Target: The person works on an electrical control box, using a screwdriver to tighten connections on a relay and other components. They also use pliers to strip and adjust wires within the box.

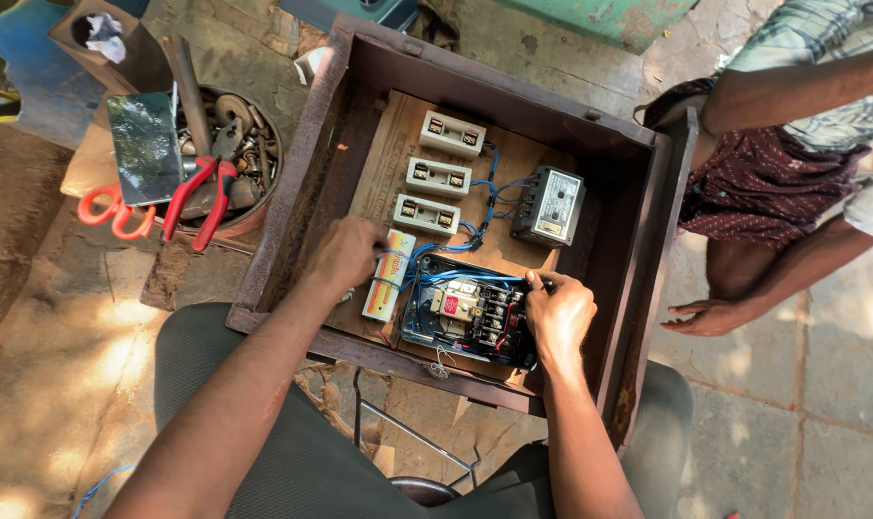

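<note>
A rusty brown metal box [297,183] lies open on the ground with a wooden board inside. On the board sit three white fuse blocks [438,178], a grey meter-like unit [550,206] and a blue-based switch unit [465,317] joined by blue wires [485,202]. My left hand [345,255] rests on the board beside a small cream and orange packet [388,274], fingers curled. My right hand [560,312] is closed at the switch unit's upper right corner, pinching a blue wire or a thin tool; I cannot tell which.
A round tin [249,159] of bolts and metal parts stands left of the box, with red-handled pliers [201,192], orange scissors [110,213] and a dark flat slab [143,144] on it. Another person crouches at the right, one hand [710,315] on the stone floor.
</note>
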